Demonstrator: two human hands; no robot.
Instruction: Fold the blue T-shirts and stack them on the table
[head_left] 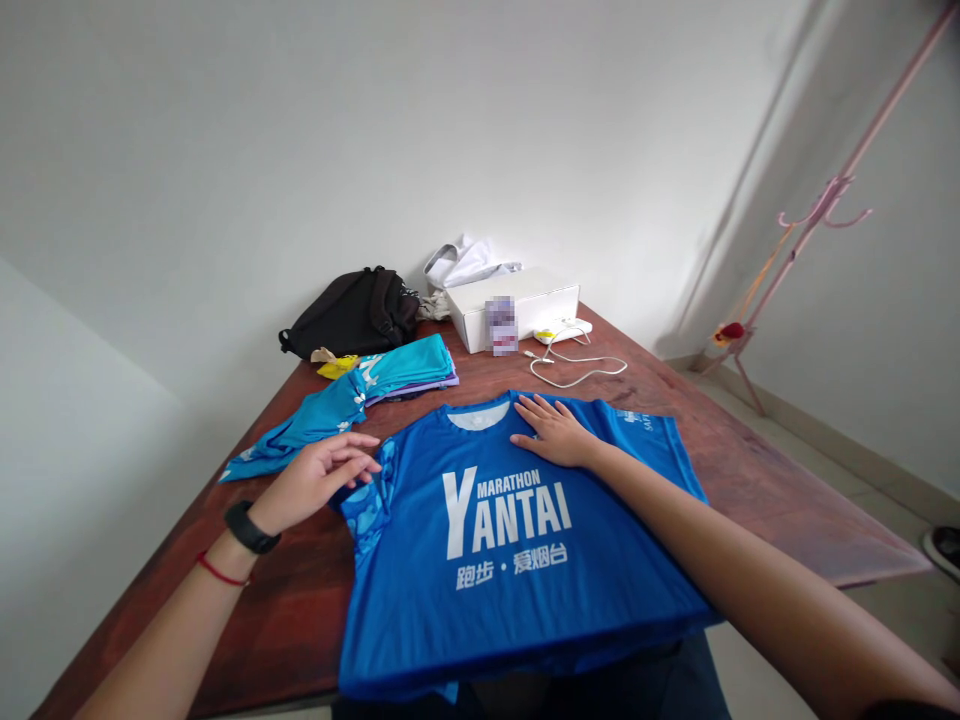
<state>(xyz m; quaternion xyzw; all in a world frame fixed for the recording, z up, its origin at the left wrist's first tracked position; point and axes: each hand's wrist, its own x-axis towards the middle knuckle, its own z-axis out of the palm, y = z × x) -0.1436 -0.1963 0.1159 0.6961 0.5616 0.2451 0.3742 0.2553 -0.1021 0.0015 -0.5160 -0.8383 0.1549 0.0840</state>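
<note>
A blue short-sleeved shirt (517,620) with white "Yantai Marathon" lettering lies spread over the front of the dark red table, its collar pointing away from me. My right hand (553,432) rests palm down on it just right of the collar, fingers spread. At the shirt's left shoulder is my left hand (334,472), fingers loosely bent and apart, nothing visible between them. The patterned left sleeve (369,510) lies bunched beside those fingertips. On the right, the other sleeve (646,430) is laid outward. The shirt's bottom edge reaches the table's front edge.
Behind the left hand lie a teal garment (315,412) and a folded clothes stack (412,368). Farther back are a black bag (349,312), white box (525,290), white cloth (461,262), power strip (571,330) and white cable (585,383). A pink rack (810,225) stands right.
</note>
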